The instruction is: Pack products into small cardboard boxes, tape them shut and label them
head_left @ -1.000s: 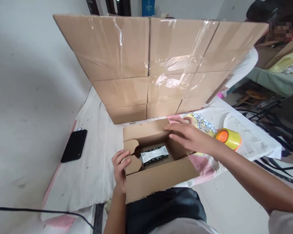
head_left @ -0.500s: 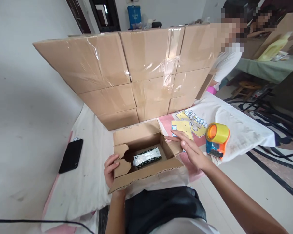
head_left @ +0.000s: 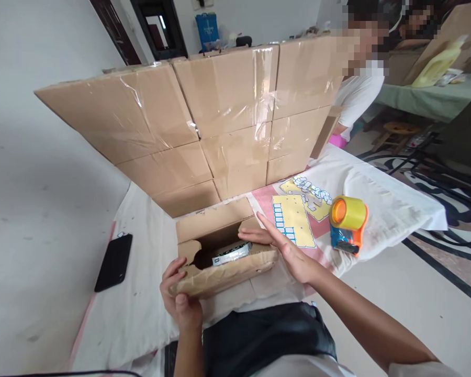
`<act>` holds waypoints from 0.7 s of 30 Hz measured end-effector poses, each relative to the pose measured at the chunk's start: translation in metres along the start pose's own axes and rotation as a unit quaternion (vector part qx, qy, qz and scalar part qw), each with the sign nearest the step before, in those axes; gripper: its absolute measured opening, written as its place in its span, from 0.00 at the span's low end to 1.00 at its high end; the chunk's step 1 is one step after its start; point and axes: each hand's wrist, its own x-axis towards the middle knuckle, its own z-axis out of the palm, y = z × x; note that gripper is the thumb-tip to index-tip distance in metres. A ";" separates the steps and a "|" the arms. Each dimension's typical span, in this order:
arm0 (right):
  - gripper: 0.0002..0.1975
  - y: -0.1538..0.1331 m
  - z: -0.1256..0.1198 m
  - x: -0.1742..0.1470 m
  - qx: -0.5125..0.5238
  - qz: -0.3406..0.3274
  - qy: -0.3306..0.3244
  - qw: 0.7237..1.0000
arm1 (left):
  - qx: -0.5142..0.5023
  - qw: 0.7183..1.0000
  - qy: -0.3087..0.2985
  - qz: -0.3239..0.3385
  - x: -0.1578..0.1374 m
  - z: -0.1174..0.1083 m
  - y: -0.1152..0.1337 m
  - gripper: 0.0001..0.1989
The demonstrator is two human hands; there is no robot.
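Observation:
A small cardboard box (head_left: 223, 274) sits at the table's near edge, its top partly uncovered. Inside lies a silver-white tube-shaped pack (head_left: 232, 254) with a dark patterned edge; the near flap hides its lower part. My left hand (head_left: 179, 293) grips the box's left end, fingers over the folded left flaps and thumb against the near flap. Flat and stretched out, my right hand (head_left: 286, 248) presses on the right end flap, fingertips over the opening. The far flap (head_left: 215, 217) leans outward toward the stacked boxes.
A wall of taped cardboard boxes (head_left: 235, 104) stands behind. On the right are a tape dispenser (head_left: 348, 225) with yellow tape, yellow label sheets (head_left: 298, 220) and crumpled label strips (head_left: 312, 189). A black phone (head_left: 113, 262) lies left. Another person in a white sleeve (head_left: 361, 94) is beyond.
The near flap has come up and over part of the opening, with my left thumb now on it. My right hand has moved left, folding the right flap inward.

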 end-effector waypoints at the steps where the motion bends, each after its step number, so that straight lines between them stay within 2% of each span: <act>1: 0.39 0.003 0.002 -0.003 -0.002 -0.008 0.012 1.000 | -0.002 1.000 0.007 -0.013 0.000 0.001 0.002 0.16; 3: 0.38 0.010 0.007 -0.007 -0.013 -0.023 0.042 0.999 | -0.011 0.999 0.022 -0.047 0.002 0.001 0.005 0.16; 6: 0.34 0.019 0.012 -0.005 -0.026 -0.046 0.120 0.991 | -0.025 0.994 0.024 -0.100 0.003 0.000 0.009 0.22; 9: 0.32 0.027 0.008 0.014 -0.014 -0.013 0.204 0.979 | -0.027 0.992 0.023 -0.123 0.003 -0.001 0.012 0.24; 12: 0.31 0.032 0.000 0.036 0.035 0.029 0.226 0.973 | -0.027 0.991 0.026 -0.126 0.001 0.000 0.011 0.25; 16: 0.29 0.035 -0.006 0.043 0.045 -0.022 0.212 0.976 | -0.032 0.989 0.022 -0.142 0.000 -0.002 0.009 0.25; 19: 0.22 0.038 -0.007 0.031 -0.019 -0.025 0.174 0.984 | 0.035 0.994 -0.016 -0.105 0.007 -0.010 0.018 0.21; 21: 0.19 0.040 -0.007 0.023 -0.060 -0.032 0.168 0.983 | 0.161 0.983 -0.084 -0.005 0.018 -0.014 0.031 0.16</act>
